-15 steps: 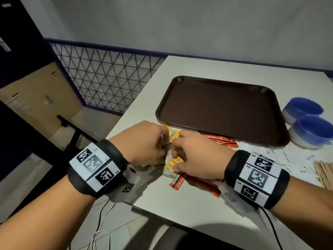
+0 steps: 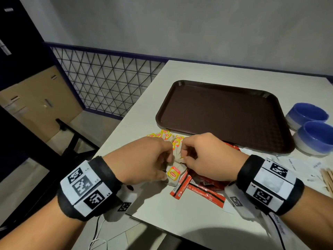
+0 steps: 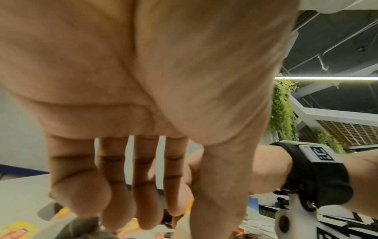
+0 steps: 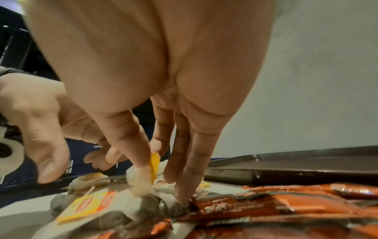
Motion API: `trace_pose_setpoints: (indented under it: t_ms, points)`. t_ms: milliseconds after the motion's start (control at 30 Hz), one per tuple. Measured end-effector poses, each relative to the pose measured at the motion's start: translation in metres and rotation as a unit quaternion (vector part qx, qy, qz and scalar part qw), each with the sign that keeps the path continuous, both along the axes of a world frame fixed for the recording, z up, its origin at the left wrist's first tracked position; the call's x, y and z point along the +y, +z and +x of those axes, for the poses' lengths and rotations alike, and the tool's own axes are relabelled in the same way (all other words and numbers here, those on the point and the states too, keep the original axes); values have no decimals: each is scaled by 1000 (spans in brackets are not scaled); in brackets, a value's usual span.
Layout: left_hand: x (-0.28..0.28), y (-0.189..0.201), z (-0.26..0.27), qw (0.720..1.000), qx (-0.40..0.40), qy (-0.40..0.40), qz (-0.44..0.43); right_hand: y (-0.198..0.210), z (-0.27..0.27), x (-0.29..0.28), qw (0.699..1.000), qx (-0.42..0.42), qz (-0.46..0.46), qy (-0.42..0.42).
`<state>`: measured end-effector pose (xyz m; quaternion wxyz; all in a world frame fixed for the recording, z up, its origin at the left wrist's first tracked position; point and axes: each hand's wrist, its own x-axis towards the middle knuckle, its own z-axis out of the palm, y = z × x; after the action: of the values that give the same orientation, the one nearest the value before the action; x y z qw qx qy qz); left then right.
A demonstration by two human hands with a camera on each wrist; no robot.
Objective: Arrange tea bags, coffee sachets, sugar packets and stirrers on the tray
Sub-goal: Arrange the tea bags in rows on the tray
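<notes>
Working over heap of white tea bags with yellow tags (image 2: 174,160) on white counter (image 2: 180,210): right hand (image 2: 209,157) grip pinches one yellow tag (image 4: 153,166) between thumb and forefinger; left hand (image 2: 142,159) grip state cannot tell, fingers over heap. Red-orange coffee sachets (image 2: 201,190) beside. Brown rectangular plastic tray (image 2: 225,116) holds nothing. Two blue bowls (image 2: 313,129), wooden stirrers (image 2: 327,179), white sugar packets (image 2: 304,165) right.

Tea bag tag (image 2: 174,173): showing "Lipton" on yellow, centre of the head view.
Left wristband (image 2: 108,194): showing "LS" by its coded squares, lower left.
Sachets (image 2: 198,190): print staying unreadable.
</notes>
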<state>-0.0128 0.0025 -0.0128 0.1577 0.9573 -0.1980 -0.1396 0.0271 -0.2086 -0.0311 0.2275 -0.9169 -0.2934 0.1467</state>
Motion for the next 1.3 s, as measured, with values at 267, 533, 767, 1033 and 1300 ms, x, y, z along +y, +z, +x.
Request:
trace_pose_setpoints:
  t_ms: [267,533,767,1033,1300]
  points:
    - [-22,-12,0,993,-26,-59,100,12,-6,-10,993,-15,113,-36]
    - [-21,-19,8,993,-42,-76,76,15,-2,-24,981,-27,166,-96]
    - [-1,-9,3,992,-114,-24,-39,15,-4,-35,979,-45,176,-90]
    - [0,29,10,961,-132,68,-232,32,-4,-41,976,-70,194,-73]
    - [-25,6,30,933,-115,73,-334,52,1,-40,973,-32,225,-37]
